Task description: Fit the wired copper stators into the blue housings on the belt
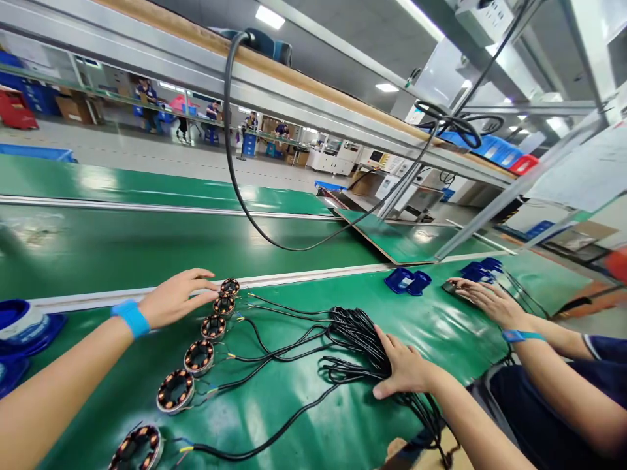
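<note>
Left hand (174,301) is spread beside wound rings (206,354); right hand (410,371) rests wide on black cables (356,336) — label (29,331) on blue tub (12,313) is illegible.

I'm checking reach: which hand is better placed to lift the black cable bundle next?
Probably the right hand: it is spread over the black cable bundle, while the left hand is apart from it, near the far copper-wound rings.
</note>
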Tool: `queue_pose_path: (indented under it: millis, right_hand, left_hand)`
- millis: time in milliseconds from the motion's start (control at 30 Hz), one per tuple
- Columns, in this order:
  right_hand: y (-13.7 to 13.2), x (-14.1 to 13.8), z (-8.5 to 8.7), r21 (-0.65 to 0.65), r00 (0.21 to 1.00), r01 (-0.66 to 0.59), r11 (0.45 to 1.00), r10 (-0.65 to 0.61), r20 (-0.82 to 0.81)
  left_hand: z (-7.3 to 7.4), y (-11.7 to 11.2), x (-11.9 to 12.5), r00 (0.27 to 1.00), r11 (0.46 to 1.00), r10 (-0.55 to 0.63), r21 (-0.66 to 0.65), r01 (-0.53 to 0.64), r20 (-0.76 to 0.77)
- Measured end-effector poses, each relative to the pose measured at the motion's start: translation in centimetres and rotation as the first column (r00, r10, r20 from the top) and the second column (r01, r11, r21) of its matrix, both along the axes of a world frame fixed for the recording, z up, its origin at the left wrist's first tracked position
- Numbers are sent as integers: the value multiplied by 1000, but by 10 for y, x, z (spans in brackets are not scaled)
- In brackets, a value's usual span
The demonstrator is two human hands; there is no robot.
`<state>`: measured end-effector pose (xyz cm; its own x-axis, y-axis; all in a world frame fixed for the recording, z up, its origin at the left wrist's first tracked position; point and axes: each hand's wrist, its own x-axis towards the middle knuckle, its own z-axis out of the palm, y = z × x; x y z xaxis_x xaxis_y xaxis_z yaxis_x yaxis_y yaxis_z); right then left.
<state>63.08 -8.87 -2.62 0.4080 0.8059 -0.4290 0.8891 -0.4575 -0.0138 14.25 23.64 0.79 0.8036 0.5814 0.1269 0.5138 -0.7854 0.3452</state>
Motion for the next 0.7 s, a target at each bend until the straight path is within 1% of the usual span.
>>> queue_pose_path:
  millis: [33,67,100,133,200,233,267,333,400,500,600,700]
  right_hand:
    - [0,-3,-3,-20,1000,0,1000,0,21]
    - [-2,-5,-7,-17,999,-5,1000,6,37]
    - [-3,-6,-11,25,998,-20,999,19,52]
    - [-5,-5,-15,94,997,-44,995,38,66]
    - [-8,-2,-22,221,994,-86,971,70,81]
    - [-9,0,-24,257,993,-97,962,77,86]
    - [-9,1,-25,269,992,-101,958,77,96]
    - [-7,1,-24,250,990,-102,963,72,125]
    - [-4,-3,-22,205,986,-95,974,64,154]
    - [-1,-11,-17,161,982,-74,984,44,183]
    - [-2,-17,-17,154,975,-57,986,21,221]
    - [-4,-21,-21,180,958,-60,982,6,286]
  left_hand:
    - [-10,-6,-17,997,998,68,3,-68,24]
    - [-23,-12,-36,991,991,131,-3,-130,33]
    - [-37,-19,-54,982,982,187,-17,-187,34]
    - [-53,-26,-72,973,973,228,-33,-228,17]
    - [-81,-38,-97,966,965,260,-31,-260,-11]
    - [-91,-43,-104,965,965,261,-18,-261,-23]
    - [-98,-48,-107,964,964,264,-1,-265,-33]
    - [-102,-52,-102,955,957,289,19,-288,-62]
    - [-99,-52,-92,940,944,329,21,-328,-91]
    - [-92,-52,-82,937,943,332,10,-333,-105]
    - [-89,-54,-85,947,951,305,-12,-308,-105]
    - [-90,-55,-91,953,956,285,-42,-290,-99]
